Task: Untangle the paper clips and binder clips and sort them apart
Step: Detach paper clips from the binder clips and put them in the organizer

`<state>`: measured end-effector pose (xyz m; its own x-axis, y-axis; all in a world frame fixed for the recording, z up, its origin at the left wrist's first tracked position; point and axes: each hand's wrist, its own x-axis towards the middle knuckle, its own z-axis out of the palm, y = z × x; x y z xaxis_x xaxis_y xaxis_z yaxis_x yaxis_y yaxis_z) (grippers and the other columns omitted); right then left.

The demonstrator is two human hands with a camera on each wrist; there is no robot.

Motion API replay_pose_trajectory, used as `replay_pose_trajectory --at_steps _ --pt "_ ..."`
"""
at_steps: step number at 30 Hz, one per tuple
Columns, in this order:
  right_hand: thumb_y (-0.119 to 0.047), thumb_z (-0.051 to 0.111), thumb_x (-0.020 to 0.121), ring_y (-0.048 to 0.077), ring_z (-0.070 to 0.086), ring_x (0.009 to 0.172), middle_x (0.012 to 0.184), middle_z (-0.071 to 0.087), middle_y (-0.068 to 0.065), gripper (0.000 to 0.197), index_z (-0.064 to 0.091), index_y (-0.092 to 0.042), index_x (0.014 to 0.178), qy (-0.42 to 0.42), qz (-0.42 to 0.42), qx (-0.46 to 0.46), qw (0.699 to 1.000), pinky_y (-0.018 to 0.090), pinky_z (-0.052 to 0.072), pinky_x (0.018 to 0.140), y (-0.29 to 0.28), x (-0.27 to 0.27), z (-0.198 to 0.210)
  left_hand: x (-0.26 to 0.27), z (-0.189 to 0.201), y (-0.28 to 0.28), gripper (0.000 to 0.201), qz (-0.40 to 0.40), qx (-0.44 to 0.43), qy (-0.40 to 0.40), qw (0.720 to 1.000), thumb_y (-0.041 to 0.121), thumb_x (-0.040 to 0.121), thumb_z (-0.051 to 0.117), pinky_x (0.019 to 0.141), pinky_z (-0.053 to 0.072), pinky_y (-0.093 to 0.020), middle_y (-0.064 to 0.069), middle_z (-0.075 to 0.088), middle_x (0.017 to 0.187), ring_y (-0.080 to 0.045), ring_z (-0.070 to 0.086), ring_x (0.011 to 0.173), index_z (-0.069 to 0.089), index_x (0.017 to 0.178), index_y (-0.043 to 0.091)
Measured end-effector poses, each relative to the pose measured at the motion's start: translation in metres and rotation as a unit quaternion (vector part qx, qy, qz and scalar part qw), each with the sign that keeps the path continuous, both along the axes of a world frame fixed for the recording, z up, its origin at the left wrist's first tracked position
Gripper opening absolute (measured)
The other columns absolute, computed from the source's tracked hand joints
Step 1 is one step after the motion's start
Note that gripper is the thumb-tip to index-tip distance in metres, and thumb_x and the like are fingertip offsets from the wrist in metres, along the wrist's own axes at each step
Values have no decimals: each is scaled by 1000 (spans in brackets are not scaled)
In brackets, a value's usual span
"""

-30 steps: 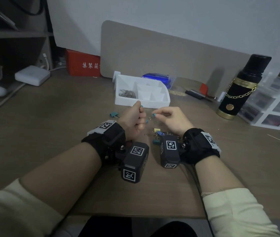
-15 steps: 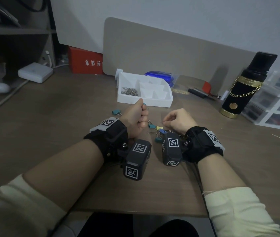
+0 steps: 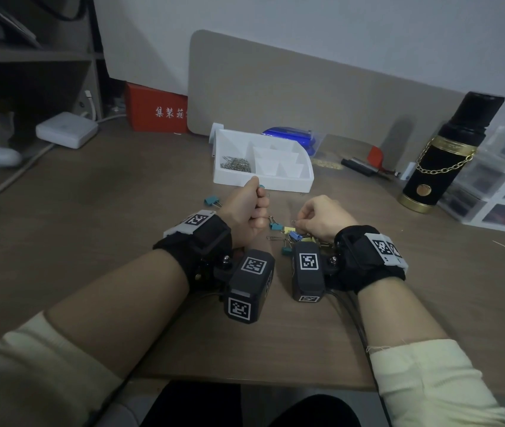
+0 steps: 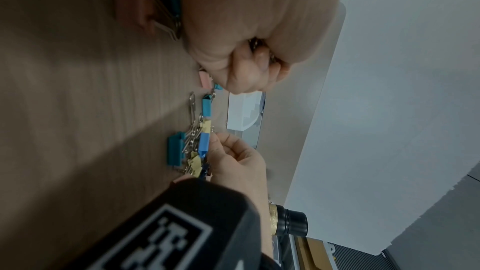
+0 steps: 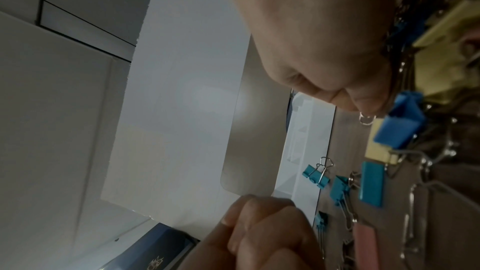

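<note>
A tangle of clips (image 3: pixel 288 237) lies on the desk between my hands: blue, teal and yellow binder clips hooked with wire paper clips (image 4: pixel 193 141). My right hand (image 3: pixel 299 223) is down on it and pinches a wire loop (image 5: pixel 367 118) beside a blue binder clip (image 5: pixel 400 124). My left hand (image 3: pixel 257 208) is a fist just left of the tangle, curled round small metal clips (image 4: pixel 257 47); a teal bit shows at the thumb. One teal binder clip (image 3: pixel 212 201) lies apart at the left. The white divided tray (image 3: pixel 263 180) holds paper clips (image 3: pixel 235 164) in its left compartment.
A black flask with a gold chain (image 3: pixel 442 155) and clear drawers (image 3: pixel 503 186) stand at the right. A red box (image 3: pixel 155 109), a white adapter (image 3: pixel 66 129) with its cable and a grey board (image 3: pixel 306 94) lie behind. A pink binder clip (image 5: pixel 363 241) rests under my left hand.
My right hand has come down from beside the left hand onto the tangle and pinched a loop there. The left fist has sunk slightly and stays closed.
</note>
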<state>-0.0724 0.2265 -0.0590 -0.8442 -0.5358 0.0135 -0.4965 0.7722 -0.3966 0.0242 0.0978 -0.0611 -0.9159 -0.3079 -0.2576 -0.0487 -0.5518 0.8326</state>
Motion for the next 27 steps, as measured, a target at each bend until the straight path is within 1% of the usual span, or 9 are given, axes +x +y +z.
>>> replay_pose_trajectory --at_steps 4,9,12,14,18,22,23,25,27 --pt "-18 69 85 18 59 82 89 66 4 10 62 -19 77 10 -2 -37 999 23 40 69 0 -4 -5 0 -1 -1 42 -2 10 2 1000 39 103 29 45 13 -15 11 31 40 -3 19 29 35 65 22" --pt "-14 67 87 10 52 68 72 58 -6 7 67 -14 80 14 1 -238 971 12 40 51 1 0 -5 0 1 -2 44 -36 52 5 998 41 102 28 27 13 -13 8 35 43 -4 21 29 38 66 19" --pt "-10 71 83 11 52 73 73 60 -4 4 69 -11 79 -22 53 -366 929 21 44 72 1 12 5 2 1 -1 47 -80 57 -9 995 45 100 26 26 13 -13 6 37 46 -4 22 29 43 67 16" --pt "-10 74 79 11 55 74 75 64 0 7 70 -15 76 -44 101 -415 903 27 47 77 1 20 12 3 2 0 50 -108 50 -23 993 45 100 26 25 13 -13 5 38 47 -4 23 29 48 69 13" --pt "-3 73 79 5 61 58 64 67 2 5 71 -2 83 -89 173 -385 902 19 49 66 -2 35 17 3 2 1 48 -160 32 -44 986 43 100 28 24 15 -12 4 41 49 -3 25 28 49 70 13" --pt "-10 72 81 7 64 63 63 69 1 9 75 -6 88 -105 165 -338 920 43 48 72 -4 36 12 2 2 0 42 -177 28 -43 983 35 98 31 24 13 -13 5 40 49 -2 25 28 45 63 17" --pt "-9 72 81 7 64 67 66 70 0 10 75 -6 90 -100 165 -346 918 40 50 76 -4 36 12 3 2 0 39 -172 18 -44 984 30 97 33 24 13 -13 5 39 48 -2 25 28 43 62 18" --pt "-7 70 83 4 64 73 74 72 0 12 74 -1 93 -80 166 -373 909 24 51 78 -3 36 14 2 2 1 37 -148 3 -47 988 26 97 36 24 12 -13 7 37 47 -2 23 28 41 62 19" --pt "-10 70 84 3 63 75 80 72 2 10 74 -4 91 -54 150 -377 912 18 48 76 -2 35 13 2 2 1 39 -116 7 -47 992 29 99 38 25 11 -12 8 33 46 -1 21 28 38 61 20"
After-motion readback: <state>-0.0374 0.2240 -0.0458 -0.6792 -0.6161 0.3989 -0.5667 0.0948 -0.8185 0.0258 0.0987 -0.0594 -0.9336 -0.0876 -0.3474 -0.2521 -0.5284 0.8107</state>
